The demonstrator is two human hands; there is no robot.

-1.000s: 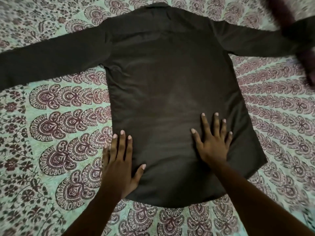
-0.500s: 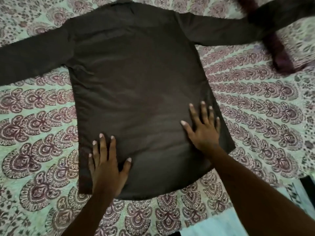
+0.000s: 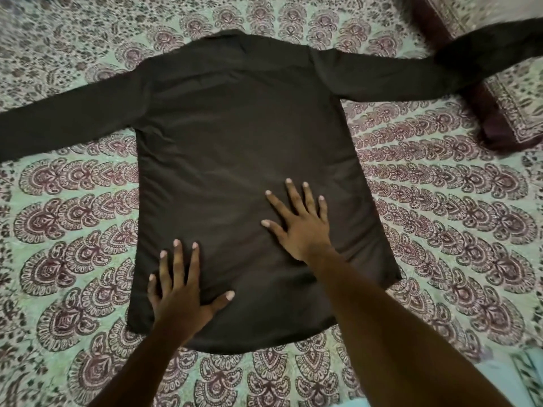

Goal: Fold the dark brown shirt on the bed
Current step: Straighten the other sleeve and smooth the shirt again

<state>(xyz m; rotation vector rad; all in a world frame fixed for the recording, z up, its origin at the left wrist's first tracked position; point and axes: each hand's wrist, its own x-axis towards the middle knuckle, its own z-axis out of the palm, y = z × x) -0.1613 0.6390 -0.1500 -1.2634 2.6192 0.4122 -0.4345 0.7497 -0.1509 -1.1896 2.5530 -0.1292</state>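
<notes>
My left hand (image 3: 183, 298) and right hand (image 3: 299, 227), both flat with fingers spread, pressed on the shirt (image 3: 235, 142) on the bed (image 3: 73, 230).
Within the last second my left hand had slid from the shirt's edge onto the cloth; I judged this as smoothing, with no fold begun. The shirt lay flat, no buttons showing, sleeves spread, the one on my right draped over a pillow (image 3: 499, 113).
</notes>
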